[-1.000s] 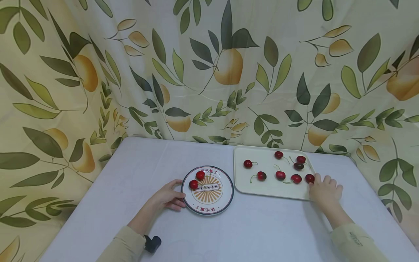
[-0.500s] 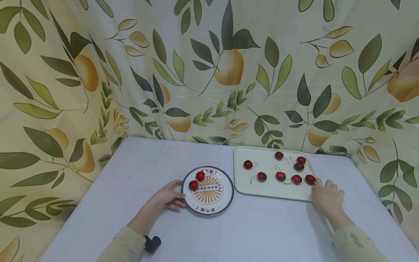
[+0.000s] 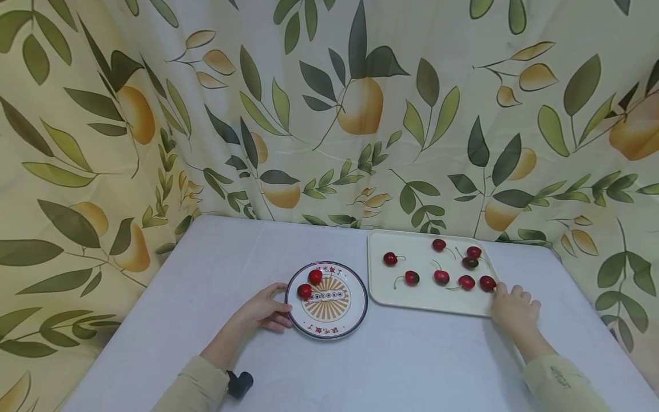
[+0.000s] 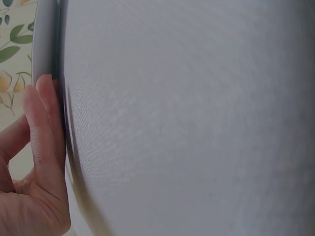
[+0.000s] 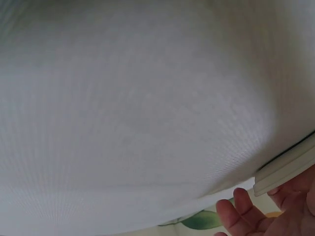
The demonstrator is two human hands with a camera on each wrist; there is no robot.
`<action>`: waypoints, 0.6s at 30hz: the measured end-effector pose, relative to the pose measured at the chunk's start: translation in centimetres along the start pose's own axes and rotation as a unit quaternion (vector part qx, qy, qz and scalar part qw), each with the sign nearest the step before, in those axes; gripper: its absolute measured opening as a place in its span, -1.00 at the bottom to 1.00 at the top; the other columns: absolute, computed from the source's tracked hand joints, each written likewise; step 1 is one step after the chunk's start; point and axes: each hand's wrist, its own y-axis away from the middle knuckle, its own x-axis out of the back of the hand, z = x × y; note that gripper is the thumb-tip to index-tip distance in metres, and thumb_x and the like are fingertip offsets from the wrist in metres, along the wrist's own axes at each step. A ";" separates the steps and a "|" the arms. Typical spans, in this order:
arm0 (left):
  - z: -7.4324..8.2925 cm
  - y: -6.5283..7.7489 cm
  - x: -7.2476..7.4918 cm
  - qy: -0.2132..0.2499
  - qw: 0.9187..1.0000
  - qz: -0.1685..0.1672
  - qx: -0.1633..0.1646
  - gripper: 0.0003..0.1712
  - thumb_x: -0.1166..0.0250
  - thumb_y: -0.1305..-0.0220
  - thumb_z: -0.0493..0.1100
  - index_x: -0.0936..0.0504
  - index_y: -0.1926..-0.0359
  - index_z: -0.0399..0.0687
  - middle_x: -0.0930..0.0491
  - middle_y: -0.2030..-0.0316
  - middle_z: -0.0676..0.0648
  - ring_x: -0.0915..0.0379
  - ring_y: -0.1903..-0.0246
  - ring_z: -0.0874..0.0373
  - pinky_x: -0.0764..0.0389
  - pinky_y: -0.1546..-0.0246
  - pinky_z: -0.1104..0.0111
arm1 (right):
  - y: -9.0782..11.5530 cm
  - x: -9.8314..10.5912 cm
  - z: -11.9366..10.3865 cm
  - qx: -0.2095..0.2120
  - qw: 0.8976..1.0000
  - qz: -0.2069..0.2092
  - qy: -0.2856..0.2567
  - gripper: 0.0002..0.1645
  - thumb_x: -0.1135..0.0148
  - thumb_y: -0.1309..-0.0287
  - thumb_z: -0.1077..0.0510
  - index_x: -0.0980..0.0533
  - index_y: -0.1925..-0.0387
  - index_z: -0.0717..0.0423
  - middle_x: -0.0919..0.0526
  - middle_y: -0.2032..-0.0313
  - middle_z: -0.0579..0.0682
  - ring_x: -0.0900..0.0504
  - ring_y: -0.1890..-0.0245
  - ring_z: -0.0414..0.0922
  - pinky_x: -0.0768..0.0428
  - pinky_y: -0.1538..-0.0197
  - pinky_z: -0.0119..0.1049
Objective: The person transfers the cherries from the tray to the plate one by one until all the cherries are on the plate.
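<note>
On the table sits a round white plate [image 3: 355,306] with a dark rim, red characters and an orange sunburst, holding two red cherries [image 3: 305,291]. My left hand [image 3: 265,309] rests at the plate's left rim; in the left wrist view its fingers [image 4: 47,132] lie fairly straight along the plate's edge. To the right, a cream rectangular tray [image 3: 407,298] bears several cherries. At its right edge my right hand [image 3: 516,312] pinches the stem end of a dark red cherry [image 3: 487,283]. In the right wrist view, fingers [image 5: 241,216] curl loosely beside the tray's rim; that cherry is hidden there.
A white cloth covers the table [image 3: 391,366]. Behind and at the left hangs a curtain [image 3: 206,143] printed with leaves and orange fruit. A black wrist device [image 3: 239,384] sits at my left cuff. Plate and tray stand close together.
My right hand has shifted slightly right and towards me, uncovering more of the cherry at its fingertips. The left hand and plate have stayed put.
</note>
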 end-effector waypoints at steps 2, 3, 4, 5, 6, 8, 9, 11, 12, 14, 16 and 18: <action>0.0 0.0 0.0 -0.001 1.000 0.002 0.003 -0.29 -0.17 -0.18 -0.37 -0.14 -0.32 -0.01 -0.61 0.56 -0.19 -0.60 0.61 0.08 -0.68 0.54 0.25 | 0.0 0.0 0.0 0.003 1.000 0.001 0.002 -0.64 0.25 -0.26 0.28 -0.15 0.07 0.57 -0.21 0.35 0.48 -0.25 0.25 0.39 -0.27 0.15 0.27; 0.0 0.0 0.0 -0.002 1.000 0.002 0.002 -0.29 -0.17 -0.18 -0.37 -0.14 -0.32 -0.01 -0.61 0.55 -0.19 -0.60 0.61 0.08 -0.68 0.54 0.25 | 0.0 0.0 0.0 0.006 1.000 0.004 0.002 -0.65 0.26 -0.26 0.28 -0.15 0.08 0.57 -0.20 0.35 0.48 -0.25 0.24 0.39 -0.27 0.16 0.27; 0.0 0.0 0.0 -0.003 1.000 0.002 0.002 -0.29 -0.17 -0.18 -0.37 -0.14 -0.32 -0.01 -0.61 0.55 -0.19 -0.60 0.61 0.08 -0.68 0.54 0.25 | 0.1 0.0 0.0 0.008 1.000 0.008 0.002 -0.66 0.26 -0.26 0.28 -0.15 0.09 0.57 -0.20 0.35 0.48 -0.25 0.24 0.39 -0.27 0.17 0.27; 0.0 0.0 0.0 -0.004 1.000 0.002 0.003 -0.29 -0.17 -0.18 -0.37 -0.13 -0.32 -0.01 -0.61 0.55 -0.19 -0.60 0.61 0.08 -0.68 0.54 0.25 | 0.1 0.0 0.0 0.009 1.000 0.012 0.003 -0.66 0.25 -0.25 0.28 -0.16 0.10 0.56 -0.20 0.36 0.48 -0.25 0.24 0.40 -0.27 0.17 0.27; 0.0 0.0 0.0 -0.004 1.000 0.002 0.003 -0.29 -0.17 -0.18 -0.36 -0.13 -0.32 -0.01 -0.61 0.55 -0.19 -0.60 0.61 0.08 -0.68 0.54 0.25 | 0.1 -0.1 -0.1 0.011 1.000 0.017 0.004 -0.67 0.24 -0.24 0.29 -0.16 0.10 0.56 -0.20 0.36 0.48 -0.25 0.24 0.40 -0.27 0.18 0.26; 0.0 0.0 -0.1 -0.005 1.000 0.002 0.003 -0.29 -0.17 -0.18 -0.37 -0.14 -0.32 -0.01 -0.61 0.55 -0.19 -0.60 0.61 0.07 -0.68 0.54 0.25 | 0.1 -0.1 -0.1 0.013 0.999 0.029 0.006 -0.66 0.21 -0.23 0.29 -0.17 0.09 0.56 -0.21 0.35 0.48 -0.25 0.24 0.40 -0.27 0.17 0.27; 0.0 0.0 -0.1 -0.005 1.000 0.001 0.002 -0.29 -0.17 -0.18 -0.37 -0.13 -0.32 -0.02 -0.61 0.55 -0.19 -0.60 0.61 0.08 -0.68 0.54 0.24 | 0.1 -0.2 -0.1 0.013 0.999 0.035 0.008 -0.65 0.19 -0.22 0.29 -0.17 0.07 0.55 -0.21 0.34 0.49 -0.25 0.24 0.40 -0.27 0.17 0.27; 0.0 0.0 -0.1 -0.003 1.000 0.000 0.002 -0.29 -0.17 -0.18 -0.37 -0.14 -0.32 -0.02 -0.61 0.55 -0.19 -0.60 0.61 0.08 -0.68 0.54 0.24 | 0.0 -0.2 -0.2 0.016 0.999 0.049 0.015 -0.62 0.15 -0.20 0.30 -0.18 0.03 0.54 -0.21 0.32 0.50 -0.26 0.24 0.39 -0.27 0.16 0.28; 0.0 0.0 -0.1 -0.001 1.000 0.000 0.001 -0.29 -0.17 -0.18 -0.37 -0.14 -0.32 -0.02 -0.60 0.56 -0.20 -0.60 0.61 0.08 -0.68 0.54 0.24 | 0.0 -0.2 -0.2 0.017 0.998 0.056 0.017 -0.61 0.14 -0.19 0.30 -0.18 0.02 0.53 -0.22 0.31 0.50 -0.26 0.24 0.39 -0.27 0.15 0.28; 0.1 0.1 -0.1 0.001 1.000 -0.002 0.000 -0.30 -0.17 -0.18 -0.38 -0.14 -0.32 -0.02 -0.60 0.56 -0.19 -0.59 0.62 0.08 -0.67 0.55 0.24 | 0.0 0.0 -0.4 0.022 0.997 0.075 0.021 -0.61 0.13 -0.18 0.31 -0.18 0.00 0.50 -0.22 0.29 0.51 -0.26 0.25 0.39 -0.26 0.15 0.28; 0.1 0.1 -0.1 0.002 1.000 -0.004 -0.001 -0.29 -0.17 -0.18 -0.38 -0.14 -0.32 -0.02 -0.60 0.56 -0.19 -0.59 0.62 0.08 -0.67 0.55 0.24 | 0.0 0.4 -0.7 0.026 0.996 0.088 0.022 -0.60 0.09 -0.17 0.32 -0.19 -0.01 0.48 -0.22 0.27 0.52 -0.26 0.24 0.39 -0.26 0.15 0.30; 0.1 0.1 -0.1 0.002 1.000 -0.003 -0.001 -0.29 -0.17 -0.18 -0.38 -0.13 -0.32 -0.02 -0.60 0.56 -0.19 -0.59 0.62 0.09 -0.67 0.55 0.24 | -0.1 0.9 -1.1 0.027 0.995 0.095 0.017 -0.59 0.06 -0.14 0.33 -0.19 -0.01 0.45 -0.22 0.26 0.51 -0.25 0.23 0.38 -0.25 0.14 0.30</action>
